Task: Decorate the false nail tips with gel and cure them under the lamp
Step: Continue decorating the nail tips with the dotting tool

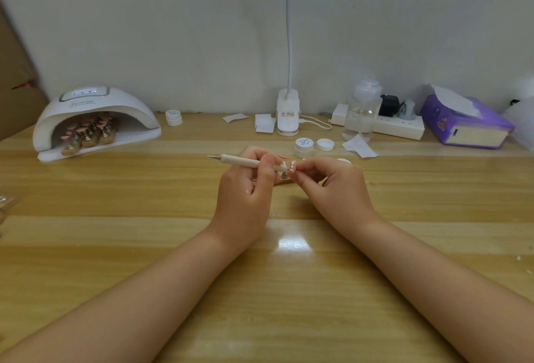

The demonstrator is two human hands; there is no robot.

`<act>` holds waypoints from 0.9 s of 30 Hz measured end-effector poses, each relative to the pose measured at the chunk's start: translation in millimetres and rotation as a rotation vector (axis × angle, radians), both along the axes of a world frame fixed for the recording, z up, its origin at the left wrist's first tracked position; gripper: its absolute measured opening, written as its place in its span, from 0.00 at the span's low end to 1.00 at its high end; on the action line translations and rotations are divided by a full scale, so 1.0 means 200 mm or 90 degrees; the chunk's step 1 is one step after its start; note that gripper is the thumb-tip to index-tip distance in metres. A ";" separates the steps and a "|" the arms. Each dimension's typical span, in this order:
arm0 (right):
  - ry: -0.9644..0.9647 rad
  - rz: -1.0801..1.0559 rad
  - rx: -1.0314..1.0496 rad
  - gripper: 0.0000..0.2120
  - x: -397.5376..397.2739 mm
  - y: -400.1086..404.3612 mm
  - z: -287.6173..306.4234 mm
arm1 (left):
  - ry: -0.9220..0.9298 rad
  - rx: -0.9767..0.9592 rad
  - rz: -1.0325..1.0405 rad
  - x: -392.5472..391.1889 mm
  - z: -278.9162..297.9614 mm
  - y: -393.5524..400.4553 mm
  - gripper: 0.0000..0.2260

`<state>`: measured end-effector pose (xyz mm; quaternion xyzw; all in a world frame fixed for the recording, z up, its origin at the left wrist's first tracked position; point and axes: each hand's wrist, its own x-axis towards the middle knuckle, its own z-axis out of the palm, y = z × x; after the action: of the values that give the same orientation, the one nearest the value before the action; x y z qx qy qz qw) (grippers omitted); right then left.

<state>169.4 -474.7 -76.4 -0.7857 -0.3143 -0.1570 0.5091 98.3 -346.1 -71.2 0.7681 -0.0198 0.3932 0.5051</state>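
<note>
Wood-grain table (115,247) glossy; pale wall (173,30) behind; clutter along back.

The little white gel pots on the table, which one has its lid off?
The gel pot just beyond the hands, with its lid lying beside it on the right. The other pot, back near the curing lamp, is closed.

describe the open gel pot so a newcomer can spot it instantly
Start at the clip lamp standing mid-table by the wall. Just in front of it and slightly right sits a small white gel pot. Unlike the closed pot beside the curing lamp, its lid lies off, next to it.
</note>
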 end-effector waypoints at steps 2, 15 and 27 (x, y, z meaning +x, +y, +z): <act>-0.002 0.000 0.002 0.03 0.00 0.00 0.00 | 0.000 0.001 0.002 0.00 0.00 0.00 0.09; -0.005 -0.006 0.002 0.03 0.00 0.00 0.00 | 0.010 0.006 -0.004 -0.01 0.01 0.00 0.08; -0.004 -0.007 -0.001 0.03 -0.01 0.00 0.00 | 0.013 0.003 0.008 -0.01 0.01 0.00 0.07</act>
<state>167.9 -474.9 -75.4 -0.7871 -0.3121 -0.1622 0.5067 96.8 -346.4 -69.5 0.7735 -0.0108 0.3882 0.5009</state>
